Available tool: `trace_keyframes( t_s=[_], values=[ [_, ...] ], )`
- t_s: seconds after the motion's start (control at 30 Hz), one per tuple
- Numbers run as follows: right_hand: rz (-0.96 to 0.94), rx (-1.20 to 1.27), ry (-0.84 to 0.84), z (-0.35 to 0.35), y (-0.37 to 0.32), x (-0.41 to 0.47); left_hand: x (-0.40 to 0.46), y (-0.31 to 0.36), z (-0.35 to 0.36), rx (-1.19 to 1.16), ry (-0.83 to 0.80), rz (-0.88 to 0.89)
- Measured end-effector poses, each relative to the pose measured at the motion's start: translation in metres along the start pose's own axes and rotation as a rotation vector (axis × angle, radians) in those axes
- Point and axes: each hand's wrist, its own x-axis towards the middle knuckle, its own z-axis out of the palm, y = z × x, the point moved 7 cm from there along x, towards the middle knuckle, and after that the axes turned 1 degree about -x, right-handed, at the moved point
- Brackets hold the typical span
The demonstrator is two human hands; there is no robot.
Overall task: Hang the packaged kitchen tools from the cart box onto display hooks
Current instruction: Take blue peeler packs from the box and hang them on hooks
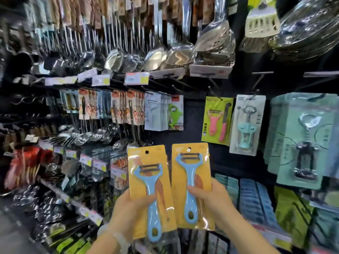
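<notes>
Fingers (194,190) of right hand (213,200) curled round right peeler pack (191,184), thumb across its blue handle. Left hand (128,213) gripping left peeler pack (149,189) likewise, thumb over the front. Both yellow cards upright, side by side, just below pink peeler pack (216,120) on the display. Bare hooks (183,85) above and left of that pink pack. Corkscrew pack (246,125) to its right.

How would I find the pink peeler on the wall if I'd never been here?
Look at the dark display wall, above the two yellow peeler packs that the hands hold up. Just above and right of them hangs a lime-green card, next to the pale corkscrew pack. It is the only green card holding a pink peeler and a pink-handled knife.
</notes>
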Motion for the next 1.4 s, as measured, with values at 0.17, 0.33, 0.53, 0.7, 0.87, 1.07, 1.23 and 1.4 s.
trace_keyframes(
  t_s=[0.17,0.33,0.53,0.7,0.87,1.07,1.23,1.4],
  values=[
    [-0.060,-0.031,-0.006,0.029,-0.032,0.090,0.069,0.029,-0.008,-0.016,-0.002,0.024],
    [-0.154,-0.061,-0.013,0.061,-0.067,0.156,0.125,0.055,-0.016,-0.053,-0.017,0.090],
    [-0.295,-0.104,0.068,0.078,-0.084,0.181,0.178,0.065,-0.025,-0.086,-0.084,0.078],
    [-0.477,-0.069,0.209,0.074,-0.109,0.171,0.219,0.071,-0.021,-0.072,-0.219,0.036],
    [-0.479,0.079,0.340,0.071,-0.122,0.165,0.241,0.078,-0.013,0.002,-0.369,-0.019],
    [-0.406,0.148,0.395,0.082,-0.124,0.152,0.249,0.069,-0.016,-0.002,-0.475,-0.111],
    [-0.332,0.185,0.383,0.090,-0.131,0.142,0.256,0.066,-0.022,-0.035,-0.471,-0.158],
    [-0.278,0.177,0.316,0.096,-0.139,0.136,0.256,0.062,-0.025,-0.093,-0.479,-0.179]
  ],
)
